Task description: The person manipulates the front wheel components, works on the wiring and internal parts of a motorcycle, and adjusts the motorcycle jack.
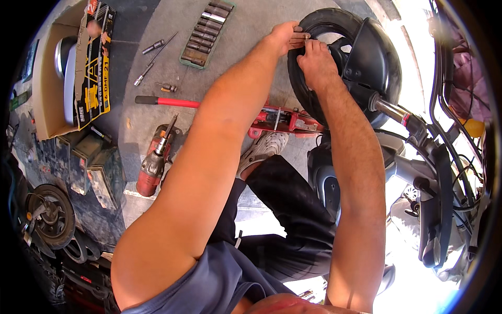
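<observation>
A black scooter wheel (296, 78) stands on the floor at the upper middle, partly under a dark fender (367, 52). Both my hands meet at its far left edge. My left hand (285, 37) reaches to the tyre, with its fingers closed at a small brass-coloured metal piece (307, 37). My right hand (318, 64) lies over the tyre's side, fingers bent toward that same piece. Whether the right fingers grip it is hidden by the hand.
Left of the wheel lie a socket set (206, 36), a ratchet and screwdriver (153, 47), and a red floor jack (290, 121) with a long handle. A red power drill (152, 170) rests near my left arm. An open cardboard box (55, 99) stands at far left.
</observation>
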Action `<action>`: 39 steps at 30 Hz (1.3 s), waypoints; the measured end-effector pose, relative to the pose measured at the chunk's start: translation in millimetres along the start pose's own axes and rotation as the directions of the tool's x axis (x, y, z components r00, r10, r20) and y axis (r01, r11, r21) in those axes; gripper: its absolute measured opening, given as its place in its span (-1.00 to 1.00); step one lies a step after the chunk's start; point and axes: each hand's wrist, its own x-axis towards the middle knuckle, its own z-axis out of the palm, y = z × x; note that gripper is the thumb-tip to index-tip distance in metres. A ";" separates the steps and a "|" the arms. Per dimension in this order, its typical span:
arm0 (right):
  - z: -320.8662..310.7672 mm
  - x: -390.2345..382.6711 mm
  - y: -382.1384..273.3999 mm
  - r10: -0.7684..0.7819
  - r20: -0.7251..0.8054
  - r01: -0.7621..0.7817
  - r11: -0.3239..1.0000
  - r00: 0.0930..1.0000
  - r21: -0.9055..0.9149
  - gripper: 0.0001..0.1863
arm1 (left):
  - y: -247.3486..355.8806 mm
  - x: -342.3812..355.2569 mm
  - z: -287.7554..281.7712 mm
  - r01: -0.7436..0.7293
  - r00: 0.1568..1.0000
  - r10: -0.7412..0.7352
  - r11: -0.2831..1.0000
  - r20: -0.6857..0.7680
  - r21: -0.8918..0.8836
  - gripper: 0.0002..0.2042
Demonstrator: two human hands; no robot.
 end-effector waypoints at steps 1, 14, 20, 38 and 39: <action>3.3 -0.9 0.7 0.001 -0.001 -0.001 1.000 1.000 0.012 -0.57 | 1.7 -4.4 5.8 0.003 1.000 -0.003 1.000 -0.005 -0.010 -0.60; 5.6 -1.0 0.4 0.004 -0.017 -0.004 1.000 1.000 0.014 -0.56 | -6.0 1.0 4.8 -0.103 0.970 0.041 0.961 0.239 0.256 -0.75; 8.5 -4.0 -1.2 0.047 -0.008 -0.047 0.999 0.999 -0.017 -0.54 | -28.7 9.1 24.2 -0.276 0.938 0.342 0.824 -0.046 0.495 -0.73; -5.0 -2.1 -0.4 0.013 0.041 -0.013 1.000 0.999 0.006 -0.67 | -6.6 8.6 -8.9 -0.043 0.961 -0.028 0.968 0.277 0.246 -0.71; -4.8 -1.9 -0.2 0.009 0.042 -0.010 1.000 0.999 0.012 -0.67 | -9.5 9.1 -4.8 -0.063 0.974 0.004 0.965 0.228 0.253 -0.71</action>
